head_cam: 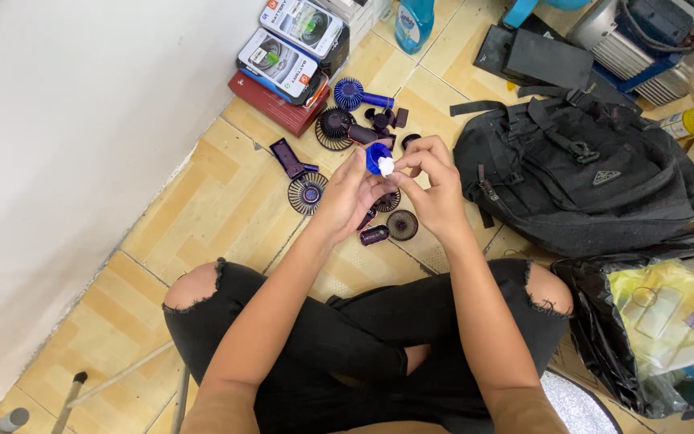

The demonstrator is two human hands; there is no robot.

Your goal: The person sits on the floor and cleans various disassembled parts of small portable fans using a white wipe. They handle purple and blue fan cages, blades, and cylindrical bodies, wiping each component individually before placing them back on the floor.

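**Plastic parts, cloth bag, tiled floor**

Glossy blue plastic piece [376, 157] with a white matt tip; dark purple plastic fan grilles [308, 193] lie on smooth, faintly shiny wood-pattern tiles [210, 201]. Black backpack [580, 181] is matt woven cloth; black bin bag [604, 337] is crinkled, shiny film.

One camera sat on the person's head and looked steeply down, close over the left hand [349, 197] and right hand [435, 193], onto the tiled floor [218, 209]. The white wall [66, 145] filled the left side, the black backpack [580, 177] the upper right
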